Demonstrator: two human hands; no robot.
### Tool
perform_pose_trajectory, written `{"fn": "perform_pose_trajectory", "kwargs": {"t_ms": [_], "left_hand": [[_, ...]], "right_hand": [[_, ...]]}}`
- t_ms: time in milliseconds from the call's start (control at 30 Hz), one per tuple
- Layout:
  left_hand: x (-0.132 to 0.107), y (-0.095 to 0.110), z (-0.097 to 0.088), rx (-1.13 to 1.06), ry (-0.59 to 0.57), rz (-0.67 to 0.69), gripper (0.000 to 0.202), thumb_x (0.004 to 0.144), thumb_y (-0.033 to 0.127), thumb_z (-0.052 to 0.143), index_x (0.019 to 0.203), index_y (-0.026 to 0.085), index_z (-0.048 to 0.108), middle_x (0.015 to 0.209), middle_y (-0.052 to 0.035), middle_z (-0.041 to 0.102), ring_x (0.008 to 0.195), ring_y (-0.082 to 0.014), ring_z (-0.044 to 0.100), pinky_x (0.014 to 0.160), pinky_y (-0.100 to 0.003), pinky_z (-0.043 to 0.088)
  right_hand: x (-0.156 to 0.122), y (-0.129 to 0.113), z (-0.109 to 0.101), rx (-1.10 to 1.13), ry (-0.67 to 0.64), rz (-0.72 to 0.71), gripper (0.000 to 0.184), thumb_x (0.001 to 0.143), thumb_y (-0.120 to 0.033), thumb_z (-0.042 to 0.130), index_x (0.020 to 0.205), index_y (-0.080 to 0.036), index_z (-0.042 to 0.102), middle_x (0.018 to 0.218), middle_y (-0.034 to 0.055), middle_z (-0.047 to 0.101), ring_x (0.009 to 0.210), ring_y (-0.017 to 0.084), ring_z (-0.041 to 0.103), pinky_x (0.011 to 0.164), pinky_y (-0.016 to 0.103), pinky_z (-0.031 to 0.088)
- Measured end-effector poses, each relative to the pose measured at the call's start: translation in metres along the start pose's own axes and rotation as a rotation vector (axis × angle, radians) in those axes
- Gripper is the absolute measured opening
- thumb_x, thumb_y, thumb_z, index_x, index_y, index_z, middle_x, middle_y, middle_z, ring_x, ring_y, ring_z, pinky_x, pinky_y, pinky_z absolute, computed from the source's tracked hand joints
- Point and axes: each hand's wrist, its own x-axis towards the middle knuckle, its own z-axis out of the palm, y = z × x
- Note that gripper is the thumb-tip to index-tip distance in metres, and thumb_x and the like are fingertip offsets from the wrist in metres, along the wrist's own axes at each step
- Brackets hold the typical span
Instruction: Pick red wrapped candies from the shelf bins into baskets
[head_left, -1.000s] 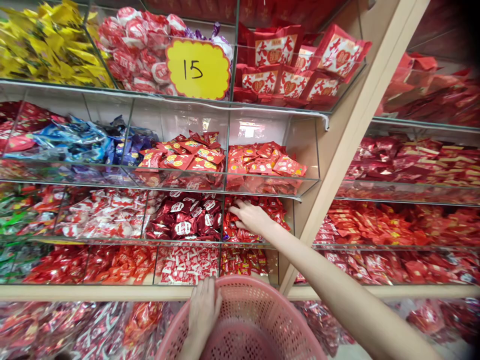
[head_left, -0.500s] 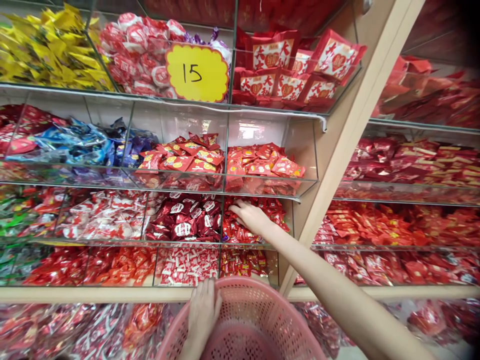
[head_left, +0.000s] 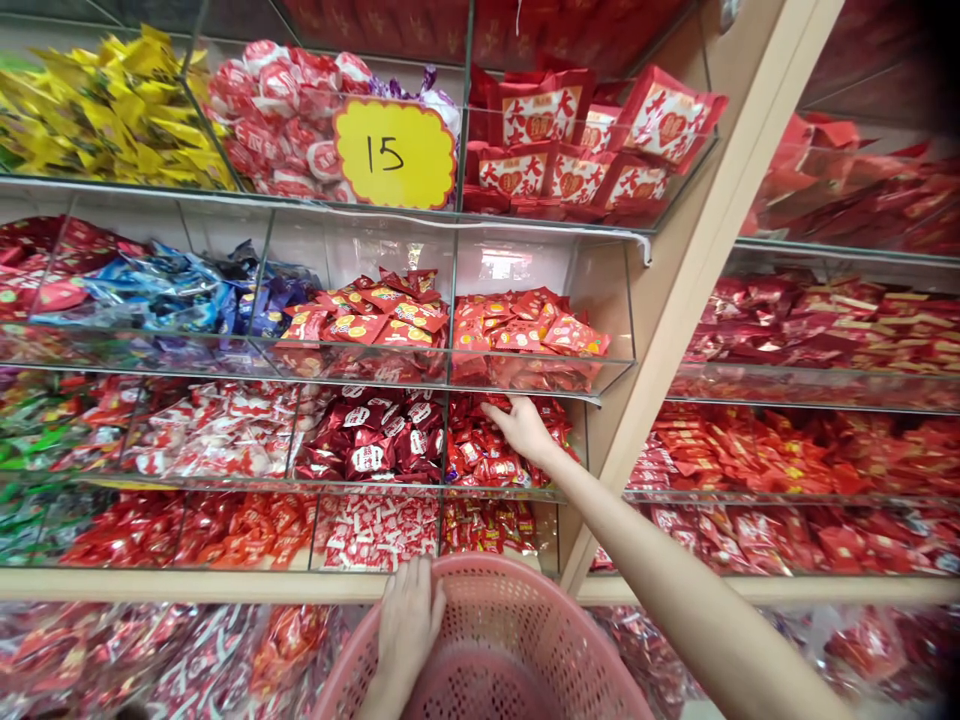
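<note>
My left hand (head_left: 407, 620) is closed over the near-left rim of a pink perforated plastic basket (head_left: 555, 600), its fingers lying across the edge. The inside of the basket looks bare as far as it shows. My right hand (head_left: 525, 432) reaches into a shelf compartment of small red wrapped candies (head_left: 495, 470), just above and touching the pile. One digit is stretched out to the left; the other fingers are partly hidden, and no candy shows in them. Dark maroon candies (head_left: 371, 455) fill the compartment to the left, behind a clear divider.
Clear shelf lips run across above and below my right hand, the upper one holding red packets (head_left: 525, 325). A wooden upright (head_left: 675, 290) stands at the right. A yellow price sign (head_left: 395, 153) reading 15 hangs above. Bagged sweets (head_left: 187, 660) lie below the bottom ledge.
My right hand has shifted a little to the right and back within the red candy compartment, showing more candies at its left. My left hand and the basket have stayed put.
</note>
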Motion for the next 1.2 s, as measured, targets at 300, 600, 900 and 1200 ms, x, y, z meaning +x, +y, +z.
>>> {"fn": "perform_pose_trajectory", "kwargs": {"t_ms": [300,600,900,1200], "left_hand": [[-0.010,-0.002,-0.021,0.043,-0.041,-0.024,0.028,0.086,0.026,0.034,0.104,0.016,0.053,0.094,-0.0067,0.059,0.087,-0.0183,0.050,0.079,-0.033,0.037],[-0.043,-0.007,-0.068,0.105,-0.194,-0.087,0.026,0.086,0.030,0.036,0.099,0.017,0.053,0.091,-0.0068,0.061,0.087,-0.0201,0.053,0.077,-0.032,0.037],[-0.073,-0.029,-0.086,0.141,-0.244,-0.116,0.029,0.088,0.036,0.030,0.095,0.018,0.052,0.084,-0.0063,0.062,0.081,-0.0191,0.054,0.074,-0.031,0.038],[-0.086,-0.010,-0.082,0.097,-0.274,-0.063,0.031,0.089,0.036,0.029,0.098,0.017,0.051,0.090,-0.0076,0.061,0.087,-0.0205,0.053,0.076,-0.032,0.037]], "right_hand": [[-0.035,-0.018,-0.006,0.465,0.047,0.148,0.038,0.069,-0.041,0.062,0.099,-0.018,0.055,0.076,-0.0003,0.063,0.062,0.012,0.058,0.061,0.027,0.051],[-0.162,-0.050,-0.014,0.496,-0.019,0.259,0.037,0.073,-0.042,0.059,0.104,-0.022,0.055,0.089,0.0025,0.063,0.070,0.015,0.059,0.069,0.031,0.051],[-0.330,-0.039,0.074,0.616,-0.272,0.524,0.029,0.074,-0.041,0.059,0.098,-0.024,0.059,0.092,0.0018,0.063,0.082,0.018,0.058,0.071,0.031,0.047],[-0.376,-0.028,0.073,0.694,-0.460,0.633,0.035,0.070,-0.043,0.065,0.094,-0.019,0.060,0.077,-0.0013,0.060,0.063,0.010,0.053,0.060,0.024,0.044]]}}
